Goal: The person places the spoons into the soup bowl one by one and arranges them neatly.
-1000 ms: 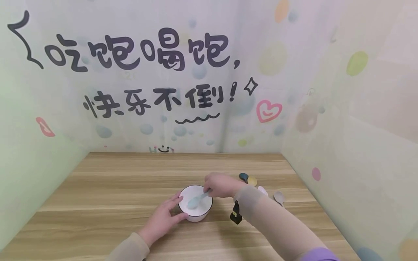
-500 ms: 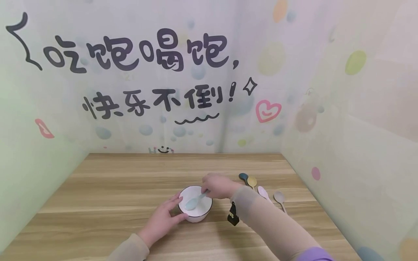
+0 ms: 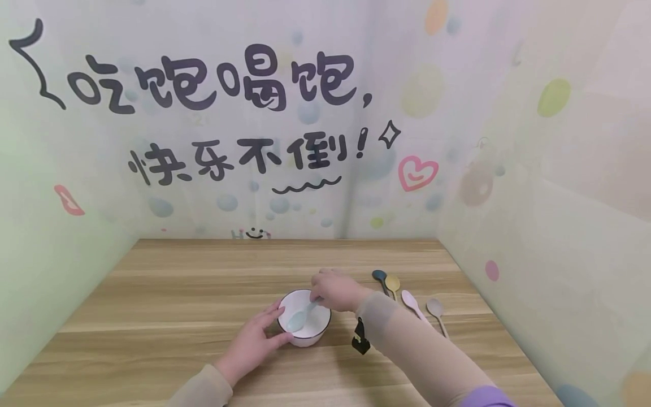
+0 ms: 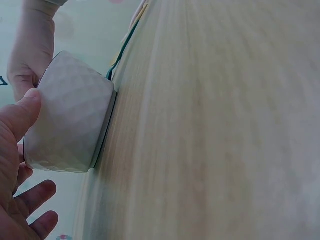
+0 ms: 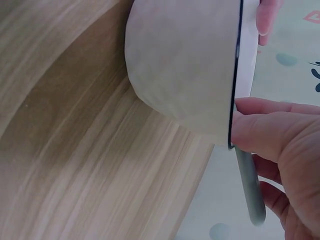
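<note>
Sitting in the white bowl, pale-blue spoon is pinched by the right hand | bowl is held on the table between the left hand's thumb and fingers | spoon's probably light, stiff, best gripped mid-handle; bowl's maybe breakable

2 wrist cams share bowl close-up, head's above.
</note>
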### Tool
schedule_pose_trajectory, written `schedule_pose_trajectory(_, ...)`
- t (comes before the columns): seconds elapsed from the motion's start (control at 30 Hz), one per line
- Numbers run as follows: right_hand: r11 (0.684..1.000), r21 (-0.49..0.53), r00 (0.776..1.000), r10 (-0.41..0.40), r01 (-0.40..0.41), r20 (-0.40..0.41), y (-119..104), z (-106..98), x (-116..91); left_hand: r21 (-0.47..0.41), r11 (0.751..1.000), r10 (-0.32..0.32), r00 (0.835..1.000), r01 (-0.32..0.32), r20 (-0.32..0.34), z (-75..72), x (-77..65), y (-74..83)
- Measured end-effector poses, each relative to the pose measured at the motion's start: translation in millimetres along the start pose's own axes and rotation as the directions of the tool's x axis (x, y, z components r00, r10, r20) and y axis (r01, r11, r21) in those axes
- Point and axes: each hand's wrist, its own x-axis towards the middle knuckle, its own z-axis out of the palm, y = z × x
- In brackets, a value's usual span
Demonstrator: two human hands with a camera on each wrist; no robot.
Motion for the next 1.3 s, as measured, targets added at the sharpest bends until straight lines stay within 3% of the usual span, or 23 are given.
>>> schedule_pose_trajectory(0.53,0.998,-0.055,0.999,0.0,-0.002,-0.05,-1,7,1,-0.01,1.0,-0.008,1.0,0.007,-0.003,0.8,0.2,-0.1)
schedule_pose_trajectory(1.07,0.996,0.079,0.993,0.051,-0.043,-0.111,3,0,-6,-0.011,1.0,0.003,1.0,-0.003,0.001,-0.3,0.1,0.6)
schedule_pose_trajectory(1.3,0.991,0.136,0.983,0.043,-0.019,-0.18,10,-1,-14,-0.008,1.0,0.0,1.0,0.0,-0.005,0.1,-0.1,-0.2)
